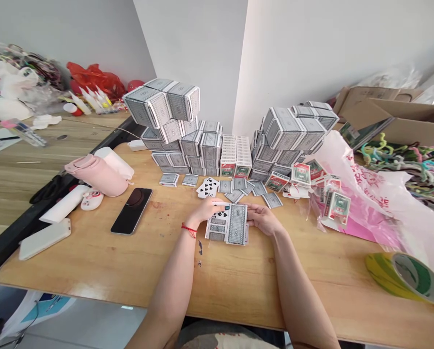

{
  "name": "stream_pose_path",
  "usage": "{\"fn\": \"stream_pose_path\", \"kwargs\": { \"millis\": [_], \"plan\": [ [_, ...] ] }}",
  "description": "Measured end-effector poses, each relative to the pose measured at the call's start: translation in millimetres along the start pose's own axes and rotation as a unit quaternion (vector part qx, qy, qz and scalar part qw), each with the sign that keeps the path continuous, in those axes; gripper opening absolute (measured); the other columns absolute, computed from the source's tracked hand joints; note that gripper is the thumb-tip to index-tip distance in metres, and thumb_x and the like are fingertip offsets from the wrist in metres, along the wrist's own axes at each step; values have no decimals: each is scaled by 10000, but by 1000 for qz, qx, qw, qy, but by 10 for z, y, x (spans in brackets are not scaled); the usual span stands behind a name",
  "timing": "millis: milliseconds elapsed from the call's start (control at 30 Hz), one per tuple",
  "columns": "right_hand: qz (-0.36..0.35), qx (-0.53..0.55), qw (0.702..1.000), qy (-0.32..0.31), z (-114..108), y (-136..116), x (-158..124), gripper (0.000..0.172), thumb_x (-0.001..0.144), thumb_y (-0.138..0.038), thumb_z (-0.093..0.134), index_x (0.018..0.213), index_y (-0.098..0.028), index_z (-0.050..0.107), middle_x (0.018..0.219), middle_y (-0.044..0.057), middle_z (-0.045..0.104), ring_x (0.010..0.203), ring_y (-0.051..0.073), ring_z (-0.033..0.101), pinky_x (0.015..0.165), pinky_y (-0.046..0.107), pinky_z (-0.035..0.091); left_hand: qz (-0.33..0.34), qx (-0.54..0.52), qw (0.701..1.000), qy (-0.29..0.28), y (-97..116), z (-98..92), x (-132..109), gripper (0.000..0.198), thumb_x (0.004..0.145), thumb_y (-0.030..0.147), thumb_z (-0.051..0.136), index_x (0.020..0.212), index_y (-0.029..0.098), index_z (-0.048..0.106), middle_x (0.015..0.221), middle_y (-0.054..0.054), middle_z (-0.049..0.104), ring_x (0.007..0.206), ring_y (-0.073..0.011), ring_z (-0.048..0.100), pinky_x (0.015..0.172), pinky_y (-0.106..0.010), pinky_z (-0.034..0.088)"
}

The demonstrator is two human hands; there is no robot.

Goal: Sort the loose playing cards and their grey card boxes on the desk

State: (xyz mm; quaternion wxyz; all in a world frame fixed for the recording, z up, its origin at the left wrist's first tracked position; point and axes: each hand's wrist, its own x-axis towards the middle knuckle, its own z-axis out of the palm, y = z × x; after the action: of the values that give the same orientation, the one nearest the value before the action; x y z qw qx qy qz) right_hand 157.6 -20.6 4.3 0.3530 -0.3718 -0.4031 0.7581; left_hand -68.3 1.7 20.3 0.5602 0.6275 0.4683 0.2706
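Between my hands is a flat piece made of playing cards (238,225), with grey patterned backs and a black-suit face showing at its upper left. My left hand (207,211), with a red string on the wrist, grips its upper left part, thumb on top. My right hand (263,219) holds the right edge, its fingertips partly hidden behind the cards. Just beyond lie a face-up card (207,188) and several loose face-down cards (235,196). Behind them rise two stacked structures of folded card blocks, a left one (182,104) and a right one (286,128).
Boxed card decks (236,152) stand in rows between the structures; more card boxes (338,208) lie at right near a pink-white plastic bag (377,194). A tape roll (406,276) is at front right. Left are a phone (131,212), a pink bottle (97,174) and a white case (45,238).
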Motion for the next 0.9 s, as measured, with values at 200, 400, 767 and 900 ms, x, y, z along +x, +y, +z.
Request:
{"fn": "stream_pose_path", "kwargs": {
  "millis": [200,400,767,900],
  "plan": [
    [-11,-9,999,38,60,30,25,428,646,-280,714,1058,-188,642,874,58,704,715,162,658,585,241,508,-2,20,1000,-4,1,15,15,239,695,361,558,600,141,551,585,11,501,549,-101,425,497,-231,284],
    [-10,-32,999,41,69,50,42,434,621,-278,720,1039,-177,655,873,60,705,709,175,658,571,252,504,-10,31,999,7,-45,50,29,274,688,386,577,608,123,566,569,4,506,532,-98,424,477,-225,265],
    [-28,-20,997,67,54,33,48,437,624,-297,710,1041,-184,647,865,61,707,734,188,660,588,266,497,-13,-35,999,5,-8,-35,-8,300,676,415,600,683,115,619,617,-7,567,559,-102,468,503,-212,328],
    [-39,-24,996,82,45,28,49,419,609,-288,702,1011,-179,659,838,53,710,730,198,657,595,281,494,-31,-54,998,7,-65,-55,-6,318,662,425,608,665,107,616,604,-4,569,533,-92,459,494,-208,334]
  ]
}}
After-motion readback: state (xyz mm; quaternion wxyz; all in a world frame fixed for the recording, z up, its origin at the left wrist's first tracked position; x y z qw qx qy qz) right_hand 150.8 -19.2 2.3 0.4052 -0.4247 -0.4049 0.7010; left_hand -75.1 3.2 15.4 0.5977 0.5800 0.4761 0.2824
